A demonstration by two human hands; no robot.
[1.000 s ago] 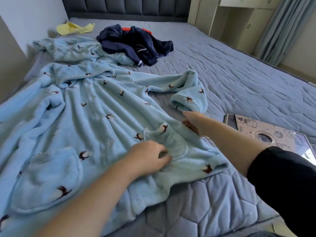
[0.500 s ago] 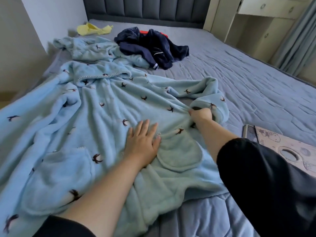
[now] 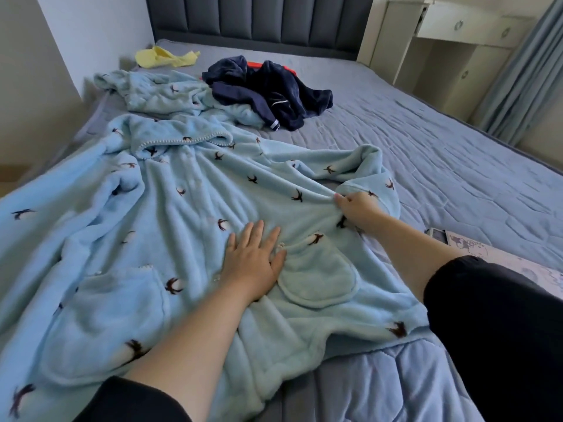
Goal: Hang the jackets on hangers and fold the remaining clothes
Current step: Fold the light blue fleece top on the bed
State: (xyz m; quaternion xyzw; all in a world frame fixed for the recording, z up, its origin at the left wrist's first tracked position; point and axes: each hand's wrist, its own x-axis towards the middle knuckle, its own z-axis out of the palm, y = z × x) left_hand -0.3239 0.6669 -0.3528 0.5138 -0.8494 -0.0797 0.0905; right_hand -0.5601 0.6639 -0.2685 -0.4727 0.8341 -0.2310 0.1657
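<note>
Left grip (image 3: 251, 263) lies flat and released, fingers straight and slightly spread, palm pressing on the light blue robe (image 3: 182, 208) near its middle front. The thumb touches the upper left corner of the right pocket (image 3: 316, 278). Right grip (image 3: 355, 208) is clenched on a bunched fold of the robe at its right side edge, just above that pocket and touching the sleeve cuff (image 3: 376, 188) behind it. Both forearms are bare, with dark sleeves at the bottom of view.

The robe is spread front-up over the left half of the bed (image 3: 457, 166), collar toward the headboard (image 3: 259, 16) and hem toward the near edge. Its left side runs out of frame toward the bed's left edge. The left pocket (image 3: 106, 315) is well apart from both grips. The right sleeve loops out past the right grip toward the bed's middle.

Bare quilt shows right of the right grip as far as the bed's right edge, and on the near strip below the hem. A patterned case (image 3: 502, 260) lies on the quilt near the right forearm, partly hidden by the sleeve.

Toward the far left corner, a second blue garment (image 3: 158, 92) lies crumpled just beyond the robe's collar. A navy garment (image 3: 268, 86) is heaped touching its right side. A yellow garment (image 3: 166, 56) sits near the headboard by the wall. A white cabinet (image 3: 457, 41) and a curtain (image 3: 524, 71) stand beyond the far right corner.
</note>
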